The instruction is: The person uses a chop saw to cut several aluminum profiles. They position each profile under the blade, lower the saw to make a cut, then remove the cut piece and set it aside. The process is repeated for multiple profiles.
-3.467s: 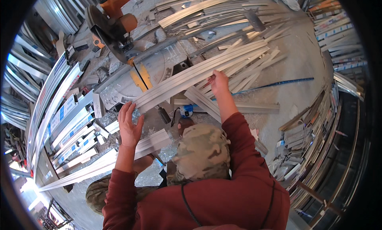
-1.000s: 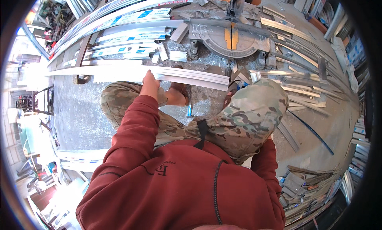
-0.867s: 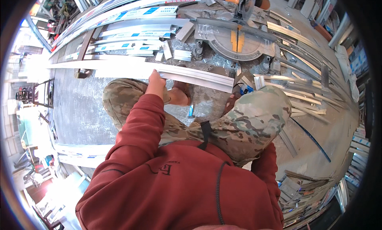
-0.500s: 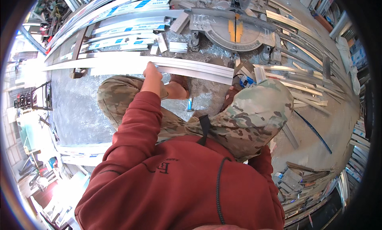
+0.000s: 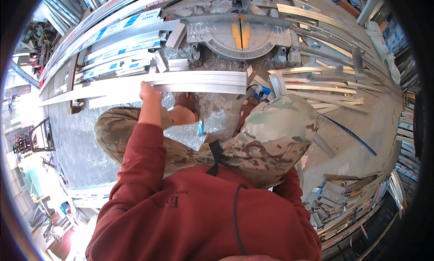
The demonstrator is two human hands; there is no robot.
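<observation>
My left hand (image 5: 150, 93) is closed around the near edge of a long silvery-white metal profile (image 5: 203, 82) with lengthwise grooves. The profile lies crosswise in front of my knees. Its right end stops just on the near side of a mitre saw (image 5: 217, 35), and its left part runs far off to the left, washed out by glare. Between the profile and the round saw base there is a gap. My right arm (image 5: 289, 188) goes down beside my right thigh, and the hand there is hidden.
Several film-covered profiles (image 5: 122, 46) lie left of the saw. Loose metal strips (image 5: 325, 84) spread over the floor at the right. A blue-and-white object (image 5: 261, 92) rests near my right foot. Offcuts (image 5: 332, 193) are heaped at the lower right, and a small blue-and-white tube (image 5: 200, 127) lies between my feet.
The profile's right end has swung up, so the piece now lies more level and parallel to the saw. My left hand keeps hold of it. The whole view has shifted a little.
</observation>
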